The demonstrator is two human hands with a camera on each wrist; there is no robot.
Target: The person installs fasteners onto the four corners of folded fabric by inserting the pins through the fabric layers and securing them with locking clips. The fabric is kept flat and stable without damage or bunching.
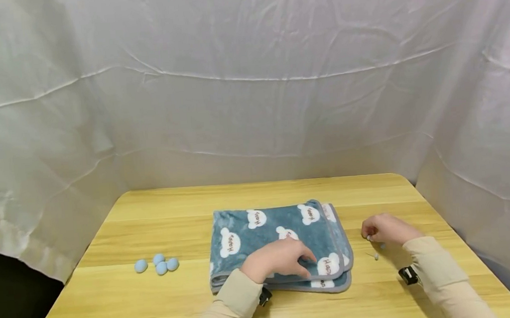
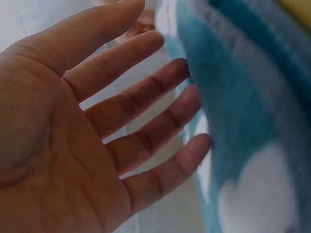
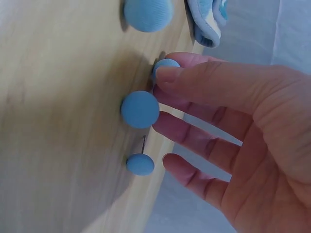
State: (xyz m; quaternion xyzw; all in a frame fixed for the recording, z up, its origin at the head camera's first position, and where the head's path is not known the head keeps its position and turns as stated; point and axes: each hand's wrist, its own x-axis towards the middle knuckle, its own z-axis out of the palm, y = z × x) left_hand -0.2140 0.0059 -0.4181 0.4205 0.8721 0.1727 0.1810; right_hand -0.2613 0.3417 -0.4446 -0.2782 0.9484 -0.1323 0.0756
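Observation:
A folded teal blanket [image 1: 266, 248] with white bear heads and a grey trim lies on the table. My left hand [image 1: 278, 261] is over its front part. In the left wrist view its fingers are spread and nearly straight, fingertips right at the blanket's surface [image 2: 228, 97]. To the blanket's right, my right hand [image 1: 386, 229] pinches a small blue round-headed pin [image 3: 166, 67] between thumb and fingers, low over the wood. Beside it lie a blue pin with a round head [image 3: 140, 109] and another pin [image 3: 140, 164] whose thin shaft shows.
At the left of the wooden table [image 1: 114, 310] several light blue round pieces [image 1: 161, 267] sit close together. One more blue rounded piece [image 3: 148, 13] shows at the top of the right wrist view. Pale fabric curtains [image 1: 251, 114] hang behind and beside the table.

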